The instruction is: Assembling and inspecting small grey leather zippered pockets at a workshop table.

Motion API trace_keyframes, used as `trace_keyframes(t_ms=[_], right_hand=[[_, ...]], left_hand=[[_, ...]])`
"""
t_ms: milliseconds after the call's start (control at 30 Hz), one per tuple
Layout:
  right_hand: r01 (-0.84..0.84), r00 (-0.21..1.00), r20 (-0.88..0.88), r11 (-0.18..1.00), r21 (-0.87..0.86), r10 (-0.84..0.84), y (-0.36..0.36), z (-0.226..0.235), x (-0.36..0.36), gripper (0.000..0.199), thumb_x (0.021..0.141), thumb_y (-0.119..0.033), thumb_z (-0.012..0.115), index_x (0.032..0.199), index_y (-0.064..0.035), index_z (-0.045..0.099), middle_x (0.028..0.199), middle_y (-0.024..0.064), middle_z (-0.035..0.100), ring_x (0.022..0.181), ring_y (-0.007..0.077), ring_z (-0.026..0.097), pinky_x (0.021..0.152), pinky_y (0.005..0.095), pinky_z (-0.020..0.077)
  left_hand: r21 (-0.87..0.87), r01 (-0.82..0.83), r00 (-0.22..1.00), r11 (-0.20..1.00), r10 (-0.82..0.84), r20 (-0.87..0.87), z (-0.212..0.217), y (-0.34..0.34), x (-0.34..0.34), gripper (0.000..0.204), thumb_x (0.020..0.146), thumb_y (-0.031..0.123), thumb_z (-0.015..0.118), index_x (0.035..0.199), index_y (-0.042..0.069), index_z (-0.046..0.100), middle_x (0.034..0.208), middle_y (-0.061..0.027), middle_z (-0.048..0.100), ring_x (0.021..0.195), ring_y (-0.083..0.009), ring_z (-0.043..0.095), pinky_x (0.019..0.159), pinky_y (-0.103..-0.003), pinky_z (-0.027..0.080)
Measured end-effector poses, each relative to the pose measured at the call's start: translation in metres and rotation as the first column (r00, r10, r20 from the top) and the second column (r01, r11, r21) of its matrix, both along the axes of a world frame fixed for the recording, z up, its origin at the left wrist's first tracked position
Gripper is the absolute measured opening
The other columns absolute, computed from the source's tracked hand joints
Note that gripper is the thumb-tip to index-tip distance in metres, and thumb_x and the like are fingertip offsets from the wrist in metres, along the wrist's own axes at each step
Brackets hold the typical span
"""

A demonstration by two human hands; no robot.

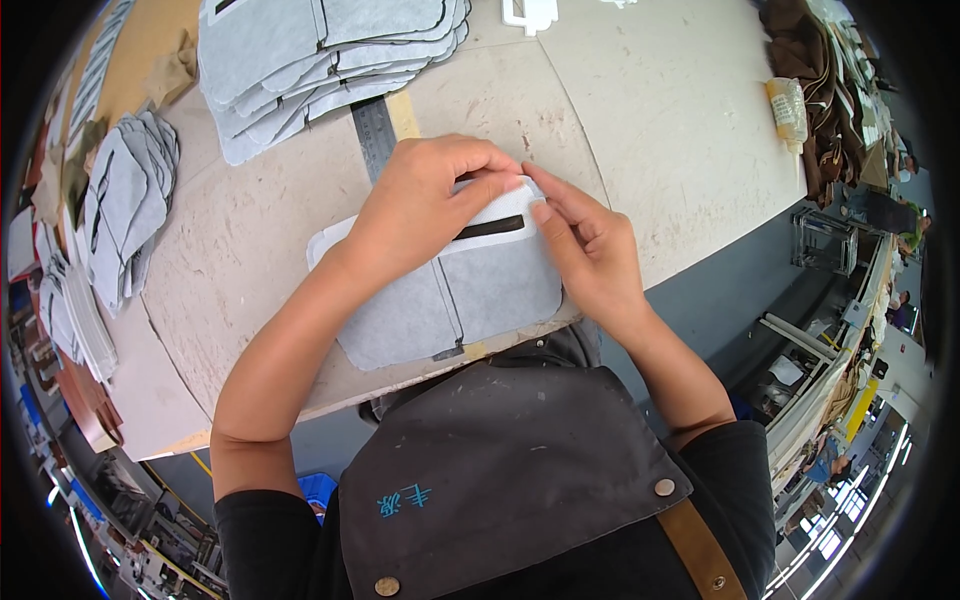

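A light grey panel (505, 280) with rounded corners lies on the table at its near edge, in front of me. It has a black slot in a white strip near its far edge and a dark line down the middle. My left hand (415, 200) reaches across the panel, with thumb and fingers pinched on its far edge. At the far right corner, my right hand (600, 245) grips the panel between thumb and fingers. The two hands' fingertips nearly meet there. My left hand hides part of the slot and the far edge.
A stack of similar grey panels (275, 75) lies at the far left, with a metal ruler (374, 138) below it. More panels (125, 205) are piled on the left. A yellowish bottle (788, 112) and brown material (815, 60) sit at the table's right end.
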State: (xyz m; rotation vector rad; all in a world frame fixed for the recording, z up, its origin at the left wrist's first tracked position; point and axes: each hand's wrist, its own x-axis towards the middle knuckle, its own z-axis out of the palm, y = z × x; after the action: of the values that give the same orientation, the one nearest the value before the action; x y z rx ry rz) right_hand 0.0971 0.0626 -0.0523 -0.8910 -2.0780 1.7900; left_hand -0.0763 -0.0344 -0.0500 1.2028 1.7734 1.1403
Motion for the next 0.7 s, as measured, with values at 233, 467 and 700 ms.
trace_keyframes(t_ms=[233, 467, 700], right_hand=[[-0.139, 0.981, 0.01, 0.671, 0.728, 0.192, 0.015, 0.002, 0.01, 0.04, 0.078, 0.01, 0.06, 0.117, 0.0033, 0.065, 0.116, 0.0153, 0.063, 0.097, 0.0305, 0.06, 0.082, 0.0367, 0.0516], [-0.307, 0.918, 0.177, 0.353, 0.884, 0.356, 0.013, -0.01, 0.019, 0.045, 0.067, 0.006, 0.063, 0.112, 0.0058, 0.066, 0.124, 0.0101, 0.061, 0.104, 0.0295, 0.058, 0.086, 0.0376, 0.0501], [-0.355, 0.902, 0.253, 0.268, 0.896, 0.349, 0.015, -0.005, 0.022, 0.047, 0.069, 0.008, 0.062, 0.115, 0.0051, 0.066, 0.127, 0.0091, 0.061, 0.106, 0.0281, 0.058, 0.087, 0.0376, 0.0491]], left_hand=[[0.235, -0.124, 0.872, 0.964, 0.219, -0.437, 0.0, -0.041, -0.008, 0.018, 0.087, -0.001, 0.066, 0.105, 0.001, 0.07, 0.098, -0.0095, 0.066, 0.089, -0.0227, 0.06, 0.073, -0.03, 0.049], [0.213, -0.232, 0.713, 0.949, 0.315, -0.626, -0.004, -0.122, -0.005, 0.021, 0.077, -0.01, 0.069, 0.097, -0.002, 0.07, 0.095, -0.0112, 0.066, 0.086, -0.0284, 0.059, 0.072, -0.036, 0.05], [0.17, -0.178, 0.619, 0.969, 0.245, -0.746, -0.015, -0.172, 0.006, 0.039, 0.064, -0.01, 0.07, 0.102, -0.001, 0.07, 0.113, -0.0088, 0.066, 0.093, -0.029, 0.057, 0.071, -0.035, 0.051]])
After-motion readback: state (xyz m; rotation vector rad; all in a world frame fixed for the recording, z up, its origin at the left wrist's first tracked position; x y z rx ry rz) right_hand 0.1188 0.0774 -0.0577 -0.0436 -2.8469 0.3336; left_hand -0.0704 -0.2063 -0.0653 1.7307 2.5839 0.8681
